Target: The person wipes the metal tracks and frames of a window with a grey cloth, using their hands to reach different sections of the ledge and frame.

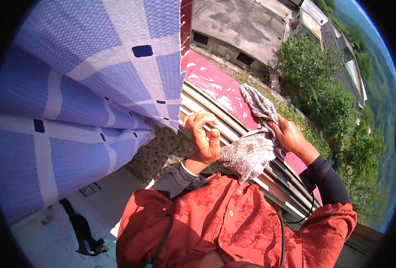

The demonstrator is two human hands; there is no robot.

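Observation:
My right hand grips a damp-looking, stained pale cloth over the window track. Part of the cloth is bunched under my fingers, one end sticks up beyond them, and a wide flap hangs toward my body. To its left, my left hand is raised beside the metal window frame, fingers loosely curled and thumb apart; no object shows in it. Close by on that side hangs a blue and white checked curtain with a frayed edge.
Outside the frame runs a red ledge with white smears. Beyond it are a concrete roof, green trees and a drop to lower ground. A speckled stone sill lies below the curtain. A black item rests on a pale surface at lower left.

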